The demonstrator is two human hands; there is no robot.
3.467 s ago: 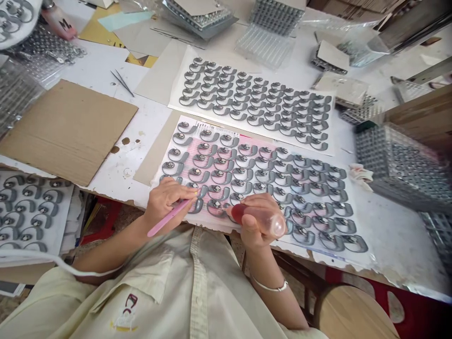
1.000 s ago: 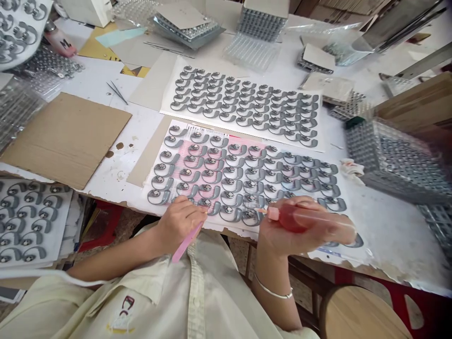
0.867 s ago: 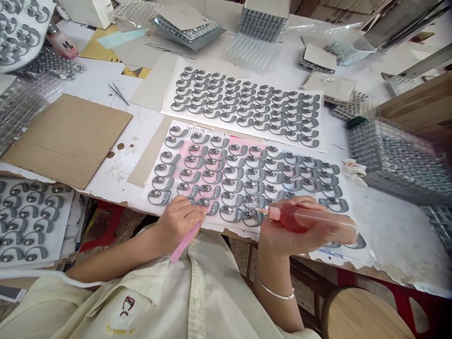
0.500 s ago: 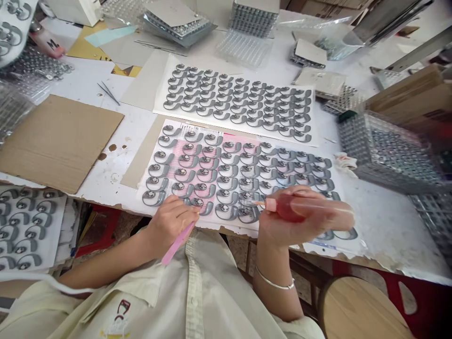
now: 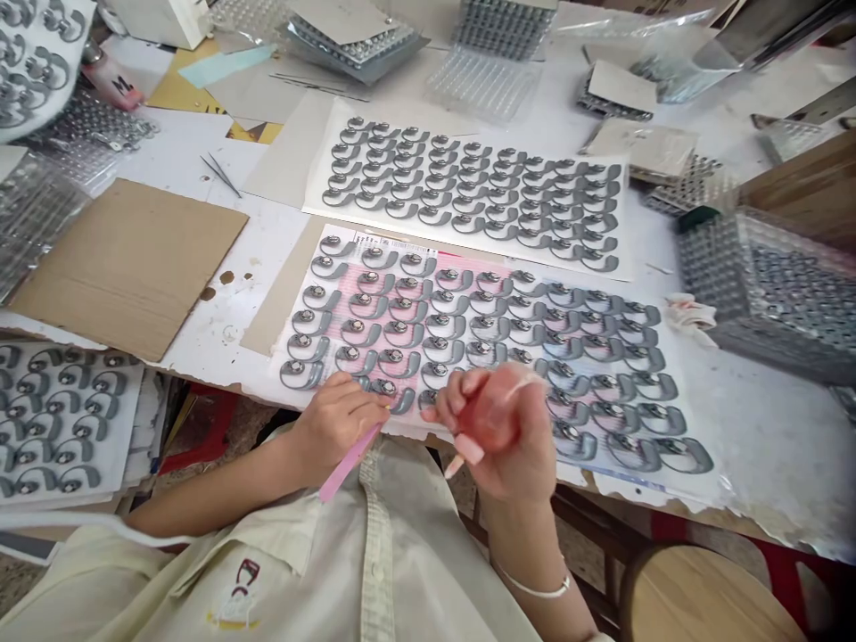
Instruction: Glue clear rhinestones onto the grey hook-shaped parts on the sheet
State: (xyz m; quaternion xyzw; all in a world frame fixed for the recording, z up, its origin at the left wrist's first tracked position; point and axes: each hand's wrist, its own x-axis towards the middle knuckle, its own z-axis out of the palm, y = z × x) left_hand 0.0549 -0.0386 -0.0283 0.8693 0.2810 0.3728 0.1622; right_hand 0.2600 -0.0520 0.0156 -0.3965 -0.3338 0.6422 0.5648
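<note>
My left hand [image 5: 341, 415] is closed around a slim, flat pink tool [image 5: 349, 464] at the sheet's near edge. The tool's wide end points down toward my shirt; its exact kind is unclear. In my right hand [image 5: 525, 473] is a soft squeeze bottle [image 5: 495, 410] with red liquid inside. Its pale nozzle [image 5: 461, 459] points down and left, off the table edge. Beneath both hands lies a backing sheet [image 5: 686, 401] with rows of grey hook-shaped metal pieces [image 5: 361, 332], each bearing a round silvery setting. My right hand hides some of them.
A second sheet of similar pieces [image 5: 468, 192] lies behind. Brown cardboard [image 5: 134, 267], tweezers [image 5: 220, 174] and another bottle [image 5: 111, 78] are to the left. Stacked clear trays [image 5: 769, 276] and crumpled tissue [image 5: 690, 318] are at right. A wooden stool [image 5: 695, 597] stands below.
My right hand has moved left and turned the bottle, so its nozzle swings from the pieces down toward me. My left hand keeps its hold on the pink tool. The view has shifted slightly.
</note>
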